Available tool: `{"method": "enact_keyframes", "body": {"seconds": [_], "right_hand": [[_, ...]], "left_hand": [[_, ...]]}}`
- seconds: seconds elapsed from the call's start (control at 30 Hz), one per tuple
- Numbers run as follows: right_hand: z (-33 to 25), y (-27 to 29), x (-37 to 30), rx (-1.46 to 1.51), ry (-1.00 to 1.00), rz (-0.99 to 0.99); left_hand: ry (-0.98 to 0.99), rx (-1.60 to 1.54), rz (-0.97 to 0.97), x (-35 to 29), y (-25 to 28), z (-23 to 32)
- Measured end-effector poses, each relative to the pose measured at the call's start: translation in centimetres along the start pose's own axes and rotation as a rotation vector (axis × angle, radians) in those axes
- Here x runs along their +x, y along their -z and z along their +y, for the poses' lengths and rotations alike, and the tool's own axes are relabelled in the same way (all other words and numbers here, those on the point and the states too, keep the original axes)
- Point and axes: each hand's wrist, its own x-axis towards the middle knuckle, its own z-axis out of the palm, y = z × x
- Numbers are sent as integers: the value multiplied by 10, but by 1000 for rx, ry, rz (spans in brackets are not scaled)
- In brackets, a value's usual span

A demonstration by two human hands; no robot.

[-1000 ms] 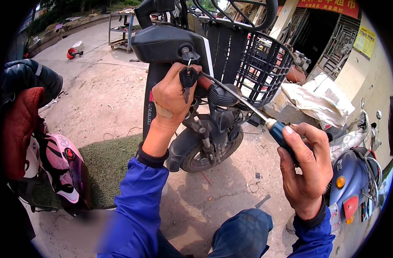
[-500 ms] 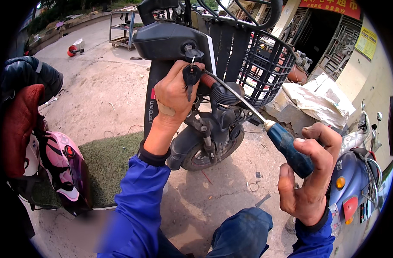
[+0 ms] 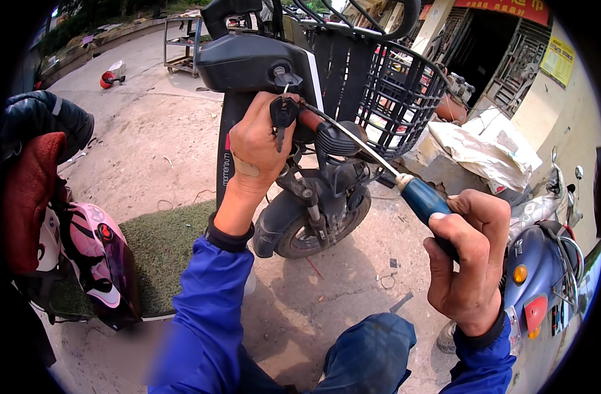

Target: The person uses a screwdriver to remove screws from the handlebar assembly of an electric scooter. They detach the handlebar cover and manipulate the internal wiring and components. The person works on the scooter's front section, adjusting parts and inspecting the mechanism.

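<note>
My right hand (image 3: 468,262) curls loosely round the screwdriver (image 3: 424,199), but what my bent left hand (image 3: 257,139) holds, and what's done or left, I can't tell.

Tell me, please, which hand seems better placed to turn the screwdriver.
Probably the right hand: it is on the screwdriver handle, while the left hand is up by the keys.

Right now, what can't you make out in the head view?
All in the head view:
- Tip of the screwdriver: hidden behind the left hand.
- The left hand's hold: concealed by its own back.
- Top of the scooter: cut off by the upper edge.
- Inside the doorway: too dark.
- Lower left: a blurred patch covers whatever lies there.
</note>
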Motion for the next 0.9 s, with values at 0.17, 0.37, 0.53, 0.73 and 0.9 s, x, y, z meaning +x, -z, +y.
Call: {"method": "enact_keyframes", "body": {"seconds": [0.17, 0.37, 0.53, 0.73, 0.9], "right_hand": [[-2, 5, 11, -69, 22, -39], [11, 5, 15, -53, 58, 95], [7, 9, 11, 4, -65, -26], [11, 5, 12, -5, 79, 54], [2, 7, 12, -8, -56, 13]], "left_hand": [[-7, -1, 27, -1, -3, -2], [-27, 49, -4, 1, 6, -5], [36, 56, -6, 1, 9, 2], [65, 65, -1, 0, 17, 1], [-28, 248, 60, 2, 26, -5]]}}
